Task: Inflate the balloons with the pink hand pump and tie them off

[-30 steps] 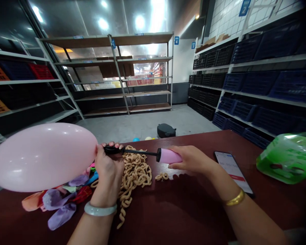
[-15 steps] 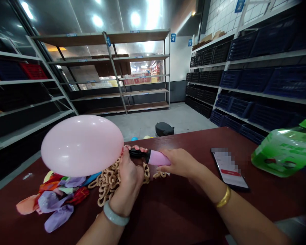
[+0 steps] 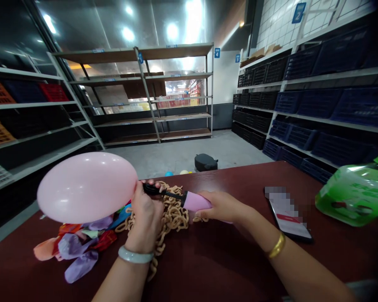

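Note:
A large pink balloon (image 3: 87,187), blown up, sits on the black nozzle end of a hand balloon pump (image 3: 196,201). My left hand (image 3: 147,209) is closed around that black end and the balloon's neck. On the pump's pink body, my right hand (image 3: 222,206) is wrapped from the right. Between the hands a length of black rod shows. Beneath them lies a heap of tan ring-shaped snacks or links (image 3: 173,216), which I cannot tell apart. Several limp balloons (image 3: 77,247) in purple, red, orange and blue lie left of my left forearm.
On the dark red table (image 3: 208,260), a phone (image 3: 286,216) lies to the right, beside a green-liquid jug (image 3: 354,191). Beyond the table a dark grey bag-like object (image 3: 206,162) is on the floor. Shelves (image 3: 182,135) and crates (image 3: 297,105) line the room.
My left hand and the balloon have moved left, away from my right hand. The black rod of the pump now shows between the hands. The view has also shifted slightly.

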Tool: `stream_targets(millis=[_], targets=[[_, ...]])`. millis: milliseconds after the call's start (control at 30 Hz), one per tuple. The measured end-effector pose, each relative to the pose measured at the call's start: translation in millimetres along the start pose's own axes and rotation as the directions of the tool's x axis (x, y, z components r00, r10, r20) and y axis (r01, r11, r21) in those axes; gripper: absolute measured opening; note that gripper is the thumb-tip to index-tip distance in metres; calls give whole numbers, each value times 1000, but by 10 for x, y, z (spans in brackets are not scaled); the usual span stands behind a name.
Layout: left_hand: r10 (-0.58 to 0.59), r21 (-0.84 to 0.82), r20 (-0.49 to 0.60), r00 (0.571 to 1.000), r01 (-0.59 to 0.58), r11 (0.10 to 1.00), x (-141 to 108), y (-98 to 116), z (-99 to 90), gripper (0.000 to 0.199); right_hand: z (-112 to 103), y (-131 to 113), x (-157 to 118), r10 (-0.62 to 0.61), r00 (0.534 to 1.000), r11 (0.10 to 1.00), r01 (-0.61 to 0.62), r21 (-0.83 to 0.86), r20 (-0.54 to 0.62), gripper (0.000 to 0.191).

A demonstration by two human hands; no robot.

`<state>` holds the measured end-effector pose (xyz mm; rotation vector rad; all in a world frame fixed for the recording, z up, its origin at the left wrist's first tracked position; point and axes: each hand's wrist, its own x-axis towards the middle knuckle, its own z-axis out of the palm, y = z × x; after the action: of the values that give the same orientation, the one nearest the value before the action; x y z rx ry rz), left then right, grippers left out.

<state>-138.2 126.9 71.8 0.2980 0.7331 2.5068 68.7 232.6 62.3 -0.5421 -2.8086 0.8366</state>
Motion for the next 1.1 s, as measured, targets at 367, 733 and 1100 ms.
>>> stream_targets(millis=[367, 733, 1100], targets=[[38, -90, -3, 999, -38, 995, 116, 178, 8, 17, -378, 107, -172, -22, 998, 999, 20, 37, 51, 44], [-114, -43, 154, 981, 122, 992, -326, -333, 78, 16, -349, 116, -155, -28, 999, 1000, 27, 15, 37, 45], [-114, 2, 124, 986, 115, 993, -421, -442, 91, 16, -111, 111, -42, -30, 999, 999, 29, -31, -29, 60]])
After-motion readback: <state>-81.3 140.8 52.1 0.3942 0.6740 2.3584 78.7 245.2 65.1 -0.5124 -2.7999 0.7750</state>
